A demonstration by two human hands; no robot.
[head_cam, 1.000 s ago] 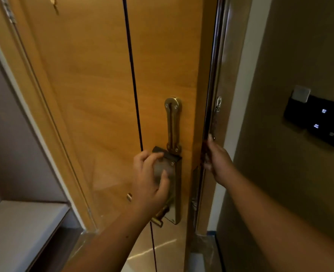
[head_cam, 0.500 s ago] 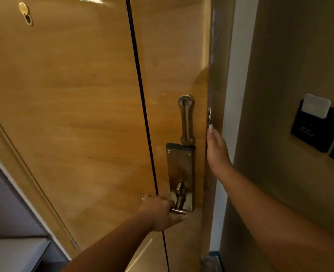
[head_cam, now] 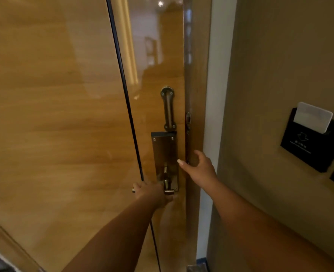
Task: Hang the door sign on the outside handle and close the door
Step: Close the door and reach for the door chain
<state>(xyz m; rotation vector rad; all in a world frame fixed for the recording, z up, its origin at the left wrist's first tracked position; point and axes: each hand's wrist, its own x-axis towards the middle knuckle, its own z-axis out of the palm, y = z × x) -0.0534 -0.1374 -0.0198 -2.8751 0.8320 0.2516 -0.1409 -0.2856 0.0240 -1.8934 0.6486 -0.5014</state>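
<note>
Since half a second ago, the right hand [head_cam: 200, 169] has slid down from beside the guard bar to the level of the lock plate, and the door edge now sits nearer the frame.

A glossy honey-coloured wooden door [head_cam: 64, 114] fills the left and centre of the view, with a thin black vertical inlay line [head_cam: 123, 85] running down it. Its polished surface mirrors ceiling lights and a pale room. To its right stands a brown door frame [head_cam: 196, 75], then a narrow white strip of trim [head_cam: 219, 75], then an olive-tan wall [head_cam: 280, 55]. On that wall sits a black key-card holder [head_cam: 311, 148] with a white card [head_cam: 312, 116] standing in its top slot.

On the door, a brushed-metal vertical guard bar [head_cam: 168, 108] is screwed on just above a tall rectangular brushed-metal lock plate [head_cam: 165, 154]. At the bottom of the plate, a brass-toned lever handle [head_cam: 168, 190] sticks out.

The left hand [head_cam: 152, 193] is closed around that lever, fingers wrapped over it. The right hand is open, fingers spread apart; its thumb points toward the lock plate while its fingers curl at the door's edge, where the door meets the frame. Whether any gap remains there cannot be told.

No door sign shows in this inside view.
</note>
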